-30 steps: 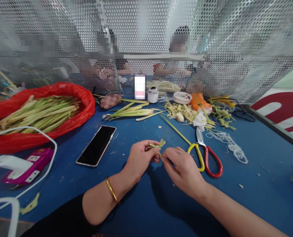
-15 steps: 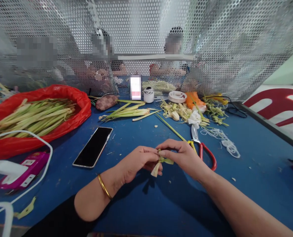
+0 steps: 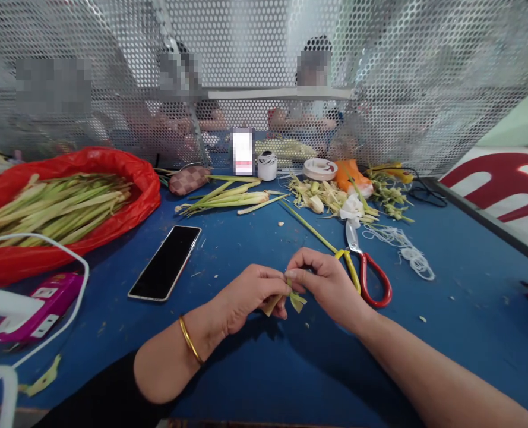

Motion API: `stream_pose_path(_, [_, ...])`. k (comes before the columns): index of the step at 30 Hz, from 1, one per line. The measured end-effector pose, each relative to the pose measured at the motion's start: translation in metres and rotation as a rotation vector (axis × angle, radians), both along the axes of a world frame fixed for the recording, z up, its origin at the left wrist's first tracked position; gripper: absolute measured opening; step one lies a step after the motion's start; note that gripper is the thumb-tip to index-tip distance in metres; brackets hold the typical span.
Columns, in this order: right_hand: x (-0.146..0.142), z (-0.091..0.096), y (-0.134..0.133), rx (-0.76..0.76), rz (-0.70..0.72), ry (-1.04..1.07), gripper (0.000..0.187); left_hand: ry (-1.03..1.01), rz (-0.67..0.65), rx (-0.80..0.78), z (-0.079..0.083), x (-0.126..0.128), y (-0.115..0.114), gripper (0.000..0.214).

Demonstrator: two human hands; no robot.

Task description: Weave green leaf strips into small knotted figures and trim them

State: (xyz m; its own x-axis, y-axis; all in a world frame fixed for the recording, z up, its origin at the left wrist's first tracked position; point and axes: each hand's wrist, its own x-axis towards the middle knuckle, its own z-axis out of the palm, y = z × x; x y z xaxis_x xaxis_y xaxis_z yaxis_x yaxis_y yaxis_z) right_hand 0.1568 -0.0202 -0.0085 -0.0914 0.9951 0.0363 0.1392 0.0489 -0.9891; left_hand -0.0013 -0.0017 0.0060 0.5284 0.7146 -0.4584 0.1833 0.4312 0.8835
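Between my two hands, above the blue table, is a small folded strip of pale green leaf [image 3: 297,302] with loose ends hanging down. My left hand [image 3: 259,291], a gold bangle at its wrist, pinches it from the left. The thumb and fingertips of my right hand [image 3: 323,282] close on its upper part. The fingers hide the middle of the strip. Beside my right hand lie red-handled scissors [image 3: 377,282], a yellow-handled tool [image 3: 351,270] partly covered by that hand, and a long green stalk [image 3: 308,226].
A red plastic bag [image 3: 150,190] of long leaves stands at the left, above a purple power strip [image 3: 59,303]. A phone [image 3: 166,264] lies left of my hands. Leaf strips [image 3: 232,199], scraps [image 3: 317,193] and white string [image 3: 415,261] lie behind. People sit beyond the perforated metal screen [image 3: 264,53].
The leaf piece has turned in my fingers, so its hanging ends point differently. My right hand's fingers have risen slightly and bent more. The whole view has shifted a little.
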Motion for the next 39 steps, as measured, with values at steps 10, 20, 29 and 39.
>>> stream_pose_path(10, [-0.007, 0.001, -0.005, -0.049, -0.059, 0.033, 0.016, 0.004, -0.112, 0.01, 0.002, -0.004, 0.0, 0.016])
stream_pose_path(20, [0.017, 0.006, 0.013, 0.036, -0.2, -0.011, 0.029, -0.153, 0.068, -0.132, -0.006, -0.002, 0.003, 0.034])
stream_pose_path(29, [0.009, -0.002, 0.007, -0.025, 0.031, -0.071, 0.019, -0.071, 0.166, -0.002, -0.005, -0.001, 0.004, 0.028])
stream_pose_path(39, [0.012, -0.001, 0.005, 0.153, -0.021, -0.287, 0.016, -0.104, 0.135, 0.008, -0.004, 0.002, 0.002, 0.015])
